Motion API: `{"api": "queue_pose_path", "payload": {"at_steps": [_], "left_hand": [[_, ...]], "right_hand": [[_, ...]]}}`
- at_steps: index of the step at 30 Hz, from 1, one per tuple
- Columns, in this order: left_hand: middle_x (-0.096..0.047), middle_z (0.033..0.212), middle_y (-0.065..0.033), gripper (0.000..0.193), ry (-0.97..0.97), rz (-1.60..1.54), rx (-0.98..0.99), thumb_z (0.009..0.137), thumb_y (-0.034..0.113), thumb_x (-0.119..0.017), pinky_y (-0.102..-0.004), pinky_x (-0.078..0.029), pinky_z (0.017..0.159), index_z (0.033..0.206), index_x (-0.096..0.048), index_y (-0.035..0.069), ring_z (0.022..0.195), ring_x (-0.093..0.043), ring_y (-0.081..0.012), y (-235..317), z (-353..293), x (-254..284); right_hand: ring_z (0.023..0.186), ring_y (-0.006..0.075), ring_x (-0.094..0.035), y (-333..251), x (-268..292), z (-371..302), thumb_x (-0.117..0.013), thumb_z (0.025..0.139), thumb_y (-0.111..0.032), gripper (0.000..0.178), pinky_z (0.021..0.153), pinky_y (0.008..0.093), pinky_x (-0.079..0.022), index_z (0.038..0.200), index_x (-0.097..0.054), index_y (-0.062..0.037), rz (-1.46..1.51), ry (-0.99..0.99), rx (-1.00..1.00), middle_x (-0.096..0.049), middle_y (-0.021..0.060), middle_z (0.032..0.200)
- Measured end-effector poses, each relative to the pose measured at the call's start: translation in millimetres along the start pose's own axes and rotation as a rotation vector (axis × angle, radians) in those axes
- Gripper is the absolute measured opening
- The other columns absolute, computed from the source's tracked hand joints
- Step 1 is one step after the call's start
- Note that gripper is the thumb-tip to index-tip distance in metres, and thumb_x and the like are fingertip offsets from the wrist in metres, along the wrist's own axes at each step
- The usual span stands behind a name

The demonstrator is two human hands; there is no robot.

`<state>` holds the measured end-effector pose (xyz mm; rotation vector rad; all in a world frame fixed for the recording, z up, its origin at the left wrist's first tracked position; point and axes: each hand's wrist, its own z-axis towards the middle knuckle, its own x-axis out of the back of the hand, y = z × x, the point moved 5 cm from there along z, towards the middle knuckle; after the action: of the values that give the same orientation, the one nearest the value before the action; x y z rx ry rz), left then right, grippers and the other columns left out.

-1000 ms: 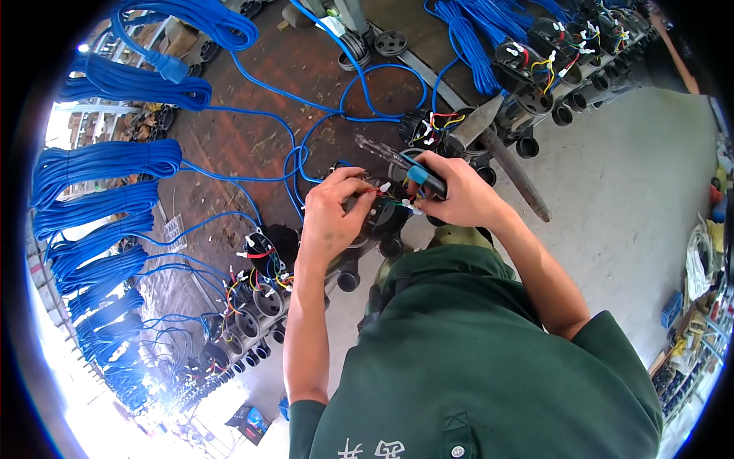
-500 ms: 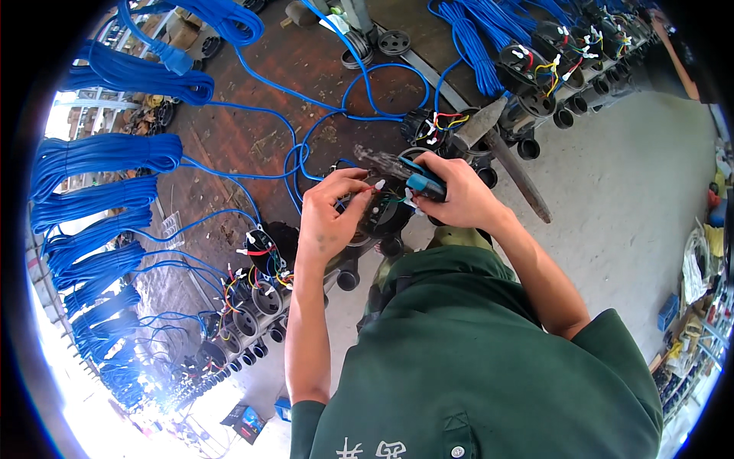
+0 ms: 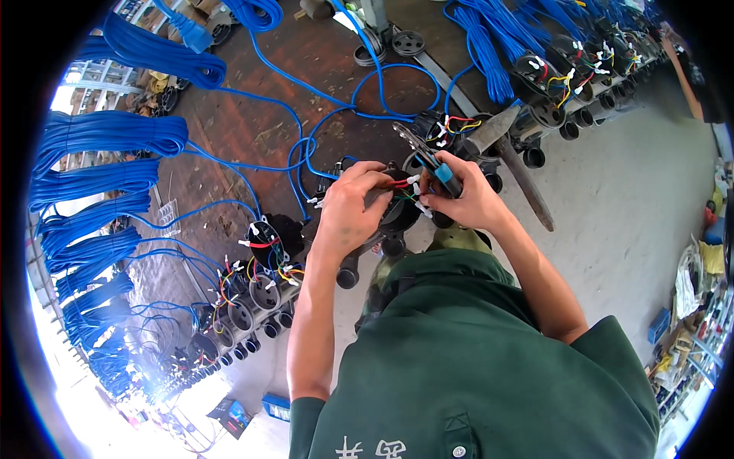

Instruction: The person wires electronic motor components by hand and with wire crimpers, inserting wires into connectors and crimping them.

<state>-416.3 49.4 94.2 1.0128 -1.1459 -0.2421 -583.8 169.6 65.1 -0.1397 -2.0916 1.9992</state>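
Between my hands sits a round black housing (image 3: 399, 220) with short coloured wires coming out of it. My left hand (image 3: 350, 206) is closed at the housing's left side, thumb and fingers pinching red wires (image 3: 399, 183) with white end sleeves. In my right hand (image 3: 468, 197) is a pair of pliers (image 3: 444, 174) with blue and black handles, its metal jaws pointing up and left, away from the wires. The right fingertips are close to the white sleeves of the red and green wires; whether they touch them I cannot tell.
A hammer (image 3: 524, 180) lies right of the housing, its handle overhanging the edge of the brown bench (image 3: 252, 99). Similar wired housings (image 3: 264, 291) line that edge on both sides. Bundled blue cables (image 3: 115, 134) hang at left, and loose blue cable loops across the bench.
The pliers have tilted more upright in my right hand, their jaws farther from the wires. My left hand has shifted slightly right, and the red wires show more clearly. The whole view has moved a little.
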Motion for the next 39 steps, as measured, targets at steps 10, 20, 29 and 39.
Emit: {"api": "queue_pose_path", "payload": {"at_steps": [10,20,29,39], "left_hand": [[-0.071,0.103,-0.0201,0.028,0.048,0.130,0.033,0.090,0.003,-0.071,-0.0430,-0.055,0.082,0.116,-0.066,-0.005,0.092,-0.071,-0.0394,-5,2,-5],[-0.074,0.099,-0.0194,0.013,0.122,0.019,0.113,0.089,0.005,-0.075,-0.0391,-0.055,0.076,0.093,-0.069,-0.006,0.085,-0.072,-0.0350,-12,6,-4],[-0.075,0.097,-0.0151,0.014,0.191,-0.026,0.067,0.087,0.008,-0.078,-0.0376,-0.055,0.068,0.090,-0.073,-0.004,0.074,-0.072,-0.0304,-19,6,-7],[-0.076,0.114,-0.0172,0.014,0.118,-0.172,0.105,0.092,0.004,-0.076,-0.0350,-0.054,0.086,0.099,-0.072,-0.007,0.096,-0.072,-0.0266,-19,2,0]], "right_hand": [[0.079,0.0128,-0.066,7,2,4,-0.079,0.084,-0.001,0.025,0.074,0.0314,-0.054,0.101,-0.062,-0.0019,-0.038,0.001,-0.023,-0.070,0.0041,0.086],[0.079,0.0141,-0.064,3,4,-2,-0.078,0.086,-0.004,0.024,0.076,0.0312,-0.052,0.105,-0.064,-0.0008,-0.060,-0.169,-0.010,-0.072,0.0055,0.087],[0.070,0.0149,-0.065,-25,-8,12,-0.082,0.088,-0.011,0.025,0.069,0.0313,-0.053,0.103,-0.065,-0.0001,-0.176,0.060,0.023,-0.072,0.0063,0.080],[0.065,0.0197,-0.065,-13,-10,20,-0.076,0.090,-0.005,0.021,0.064,0.0324,-0.051,0.106,-0.063,-0.0011,-0.151,0.122,0.084,-0.069,0.0097,0.076]]}}
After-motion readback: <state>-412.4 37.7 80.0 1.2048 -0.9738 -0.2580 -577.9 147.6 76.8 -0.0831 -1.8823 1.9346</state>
